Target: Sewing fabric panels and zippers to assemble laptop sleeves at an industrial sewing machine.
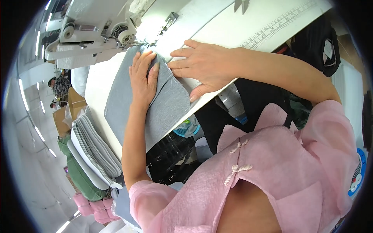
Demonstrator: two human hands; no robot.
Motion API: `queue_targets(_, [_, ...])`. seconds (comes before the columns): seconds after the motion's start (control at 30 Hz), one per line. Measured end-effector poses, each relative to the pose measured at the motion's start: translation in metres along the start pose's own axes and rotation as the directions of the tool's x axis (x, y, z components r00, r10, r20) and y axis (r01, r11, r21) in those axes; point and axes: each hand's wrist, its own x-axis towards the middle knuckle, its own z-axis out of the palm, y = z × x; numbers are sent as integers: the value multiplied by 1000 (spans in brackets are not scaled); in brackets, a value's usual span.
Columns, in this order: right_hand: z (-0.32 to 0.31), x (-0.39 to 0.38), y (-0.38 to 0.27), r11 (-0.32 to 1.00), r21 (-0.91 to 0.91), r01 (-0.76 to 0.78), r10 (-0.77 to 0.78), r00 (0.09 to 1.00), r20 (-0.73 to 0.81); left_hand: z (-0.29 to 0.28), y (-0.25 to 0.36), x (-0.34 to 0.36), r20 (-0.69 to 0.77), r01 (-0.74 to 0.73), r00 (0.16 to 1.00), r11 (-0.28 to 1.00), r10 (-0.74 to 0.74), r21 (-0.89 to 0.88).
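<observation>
A sewing machine's white head stands at the upper left of the worktable. A grey fabric piece, with a fold and seam along its right side, lies beneath the needle area. My left hand is closed on the fabric just below the presser foot, fingers bent and close together. My right hand is open, fingers spread flat along the fabric's right edge, thumb lower down near the table's front edge.
Pale grey stacked pieces, green material and pink bundles sit left. Scissors and a printed ruler are up right. A black bag is right. A blue basket sits below. People are in the background.
</observation>
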Motion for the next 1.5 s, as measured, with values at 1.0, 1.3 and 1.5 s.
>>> queue_targets(1.0, [-11,28,29,998,-64,0,15,975,223,2,25,-12,-182,-124,977,989,107,-85])
queue_targets(1.3, [-12,13,9,977,-147,-158,181,970,164,7,21,-5,-167,-93,983,992,78,-84])
queue_targets(1.5, [-12,18,4,934,-321,-158,219,962,166,3,22,-5,-190,-109,978,988,87,-108])
